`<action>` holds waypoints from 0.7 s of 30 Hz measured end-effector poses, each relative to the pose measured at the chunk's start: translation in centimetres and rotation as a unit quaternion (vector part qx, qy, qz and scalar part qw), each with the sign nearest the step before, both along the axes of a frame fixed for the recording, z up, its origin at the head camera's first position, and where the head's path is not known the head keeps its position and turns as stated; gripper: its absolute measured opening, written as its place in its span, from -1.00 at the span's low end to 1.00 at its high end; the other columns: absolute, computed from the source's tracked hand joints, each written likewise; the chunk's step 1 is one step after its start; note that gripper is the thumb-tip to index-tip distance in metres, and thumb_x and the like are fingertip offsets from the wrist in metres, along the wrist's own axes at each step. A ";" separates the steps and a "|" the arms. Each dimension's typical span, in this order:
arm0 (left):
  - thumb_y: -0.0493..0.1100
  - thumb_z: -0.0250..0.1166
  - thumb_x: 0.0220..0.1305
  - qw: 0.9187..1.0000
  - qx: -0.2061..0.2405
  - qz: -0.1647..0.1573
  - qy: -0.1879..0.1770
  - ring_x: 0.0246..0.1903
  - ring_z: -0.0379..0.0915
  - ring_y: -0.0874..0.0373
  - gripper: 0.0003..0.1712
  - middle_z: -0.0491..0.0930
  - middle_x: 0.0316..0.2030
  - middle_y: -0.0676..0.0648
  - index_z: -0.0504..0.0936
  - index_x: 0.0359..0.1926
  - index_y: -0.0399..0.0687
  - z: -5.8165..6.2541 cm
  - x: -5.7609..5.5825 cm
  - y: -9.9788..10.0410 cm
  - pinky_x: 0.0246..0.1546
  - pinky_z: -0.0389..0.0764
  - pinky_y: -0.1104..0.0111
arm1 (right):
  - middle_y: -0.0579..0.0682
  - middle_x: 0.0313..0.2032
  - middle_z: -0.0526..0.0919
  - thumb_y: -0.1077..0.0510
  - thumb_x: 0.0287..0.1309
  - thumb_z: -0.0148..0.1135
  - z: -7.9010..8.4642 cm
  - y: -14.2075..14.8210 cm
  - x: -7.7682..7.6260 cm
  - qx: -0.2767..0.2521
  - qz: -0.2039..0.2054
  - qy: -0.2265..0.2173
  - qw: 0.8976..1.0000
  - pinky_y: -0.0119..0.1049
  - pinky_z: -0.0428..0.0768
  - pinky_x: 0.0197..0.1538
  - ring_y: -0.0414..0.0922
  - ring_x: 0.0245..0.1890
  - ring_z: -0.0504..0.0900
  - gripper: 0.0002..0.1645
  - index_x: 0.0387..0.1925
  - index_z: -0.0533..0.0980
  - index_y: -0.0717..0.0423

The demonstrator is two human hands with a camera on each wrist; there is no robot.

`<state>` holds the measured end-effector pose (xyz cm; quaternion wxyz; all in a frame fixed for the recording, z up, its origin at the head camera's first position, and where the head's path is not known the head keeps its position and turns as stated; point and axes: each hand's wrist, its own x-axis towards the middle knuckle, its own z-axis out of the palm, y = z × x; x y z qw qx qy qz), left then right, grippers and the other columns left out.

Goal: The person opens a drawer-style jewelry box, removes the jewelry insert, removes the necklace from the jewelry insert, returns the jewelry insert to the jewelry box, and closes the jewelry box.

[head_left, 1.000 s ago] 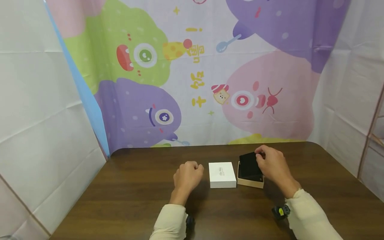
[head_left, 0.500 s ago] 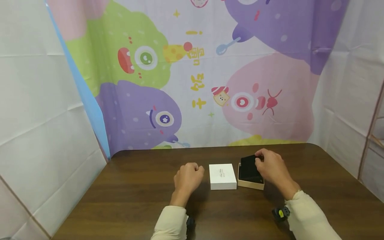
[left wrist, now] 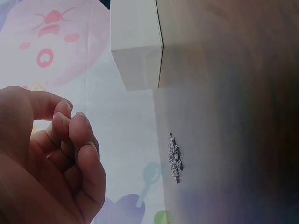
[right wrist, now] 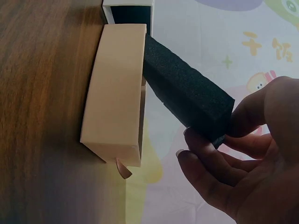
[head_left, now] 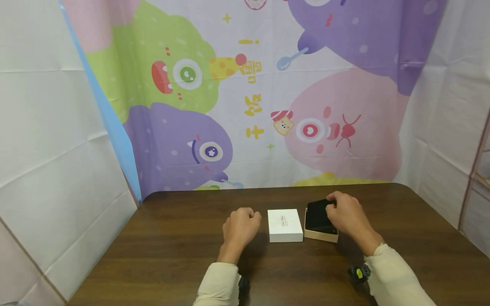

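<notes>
My right hand (head_left: pixel 349 216) pinches one edge of a black foam insert (right wrist: pixel 189 86) between thumb and fingers. That insert tilts up out of a shallow tan box drawer (right wrist: pixel 114 84), its far end still at the drawer's opening. A small ribbon tab (right wrist: pixel 123 169) sticks out from the drawer's end. Left of it lies a white box sleeve (head_left: pixel 285 226) with fine lettering on top; the right wrist view shows its open, dark end. My left hand (head_left: pixel 240 231) hovers beside the sleeve, fingers loosely curled around nothing. A silvery chain-like piece (left wrist: pixel 174 159) lies below it on the table.
Everything stands on a dark brown wooden table (head_left: pixel 172 255). A cartoon-printed cloth (head_left: pixel 245 165) hangs right behind its far edge, and pale panels (head_left: pixel 57 148) close off both sides. The left hand hides the silvery piece in the head view.
The black insert has tilted and sunk slightly lower toward the drawer, with my right hand lowering along with it. My left hand has stayed in place.
</notes>
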<state>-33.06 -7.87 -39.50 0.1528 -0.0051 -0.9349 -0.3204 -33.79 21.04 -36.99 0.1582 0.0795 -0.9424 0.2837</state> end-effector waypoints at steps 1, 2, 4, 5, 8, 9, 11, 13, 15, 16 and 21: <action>0.02 0.16 0.29 1.000 0.000 0.000 0.001 -0.70 0.15 0.18 -0.50 0.20 -0.79 0.12 0.30 -0.78 0.07 0.0 0.0 0.0 -0.54 0.26 0.21 | 0.36 0.02 0.59 0.26 0.24 0.00 0.0 0.0 0.0 0.001 0.001 -0.002 1.000 0.12 0.48 -0.05 0.21 -0.08 0.55 -0.58 0.07 0.54 0.36; 0.02 0.16 0.30 1.000 0.001 -0.001 0.001 -0.70 0.14 0.18 -0.49 0.20 -0.80 0.12 0.30 -0.78 0.07 0.0 0.0 0.0 -0.54 0.26 0.21 | 0.36 0.03 0.59 0.26 0.25 0.00 0.0 0.0 0.0 0.002 0.001 -0.005 1.000 0.11 0.48 -0.06 0.19 -0.09 0.54 -0.58 0.08 0.54 0.36; 0.02 0.16 0.30 1.000 0.001 -0.002 0.002 -0.71 0.13 0.18 -0.49 0.20 -0.80 0.12 0.29 -0.78 0.07 0.0 0.0 0.0 -0.55 0.26 0.21 | 0.37 0.05 0.59 0.26 0.26 -0.01 0.0 0.0 0.0 0.006 0.003 -0.011 1.000 0.09 0.48 -0.07 0.17 -0.10 0.53 -0.57 0.09 0.54 0.35; 0.02 0.16 0.30 1.000 0.001 -0.002 0.003 -0.71 0.12 0.19 -0.49 0.19 -0.80 0.12 0.29 -0.78 0.07 -0.1 0.0 0.0 -0.55 0.26 0.22 | 0.37 0.06 0.58 0.26 0.26 -0.02 0.0 0.0 0.0 0.008 0.004 -0.014 1.000 0.10 0.47 -0.06 0.17 -0.10 0.53 -0.57 0.10 0.54 0.35; 0.01 0.15 0.29 1.000 0.001 -0.001 0.005 -0.71 0.11 0.20 -0.49 0.18 -0.80 0.13 0.28 -0.78 0.07 -0.2 0.0 0.0 -0.55 0.26 0.22 | 0.39 0.08 0.57 0.27 0.27 -0.03 -0.1 -0.1 0.0 0.012 0.006 -0.019 1.000 0.14 0.47 -0.02 0.22 -0.02 0.54 -0.56 0.11 0.53 0.35; 0.01 0.15 0.29 1.000 0.000 -0.001 0.005 -0.71 0.11 0.20 -0.49 0.18 -0.80 0.13 0.27 -0.78 0.07 -0.2 -0.1 -0.1 -0.56 0.26 0.23 | 0.40 0.08 0.57 0.28 0.27 -0.03 -0.1 -0.1 0.0 0.013 0.006 -0.019 1.000 0.16 0.47 0.00 0.25 0.00 0.54 -0.56 0.11 0.53 0.36; 0.01 0.15 0.29 1.000 -0.001 -0.002 0.006 -0.71 0.10 0.20 -0.49 0.18 -0.81 0.13 0.27 -0.78 0.08 -0.3 -0.1 -0.1 -0.56 0.25 0.23 | 0.40 0.08 0.56 0.29 0.25 -0.04 -0.2 -0.1 0.0 0.015 0.007 -0.017 1.000 0.19 0.46 0.03 0.29 0.05 0.53 -0.55 0.11 0.53 0.37; 0.00 0.15 0.28 1.000 0.000 -0.002 0.007 -0.71 0.11 0.20 -0.50 0.18 -0.81 0.13 0.27 -0.78 0.07 -0.3 -0.1 -0.1 -0.57 0.25 0.23 | 0.41 0.08 0.57 0.30 0.23 -0.05 -0.3 -0.1 -0.1 0.018 0.007 -0.013 1.000 0.20 0.46 0.05 0.32 0.08 0.52 -0.54 0.11 0.53 0.38; 0.01 0.15 0.29 1.000 -0.001 -0.002 0.007 -0.71 0.12 0.20 -0.49 0.19 -0.80 0.13 0.28 -0.78 0.07 -0.3 -0.1 -0.1 -0.56 0.26 0.23 | 0.40 0.08 0.57 0.31 0.21 -0.06 -0.3 -0.1 -0.1 0.022 0.008 -0.012 1.000 0.20 0.46 0.05 0.33 0.08 0.52 -0.53 0.11 0.53 0.39; 0.02 0.15 0.29 1.000 -0.001 -0.002 0.007 -0.70 0.13 0.20 -0.50 0.19 -0.80 0.13 0.28 -0.78 0.07 -0.3 -0.1 -0.1 -0.56 0.26 0.22 | 0.40 0.08 0.57 0.32 0.21 -0.07 -0.3 -0.1 -0.1 0.022 0.008 -0.014 1.000 0.20 0.47 0.05 0.33 0.08 0.52 -0.52 0.11 0.53 0.39; 0.04 0.15 0.29 1.000 -0.005 -0.001 0.006 -0.69 0.16 0.19 -0.50 0.20 -0.78 0.13 0.29 -0.77 0.07 -0.1 -0.1 0.0 -0.54 0.26 0.21 | 0.40 0.08 0.58 0.34 0.21 -0.09 -0.4 0.0 -0.2 0.030 0.009 -0.023 0.999 0.20 0.48 0.05 0.33 0.08 0.53 -0.51 0.12 0.52 0.40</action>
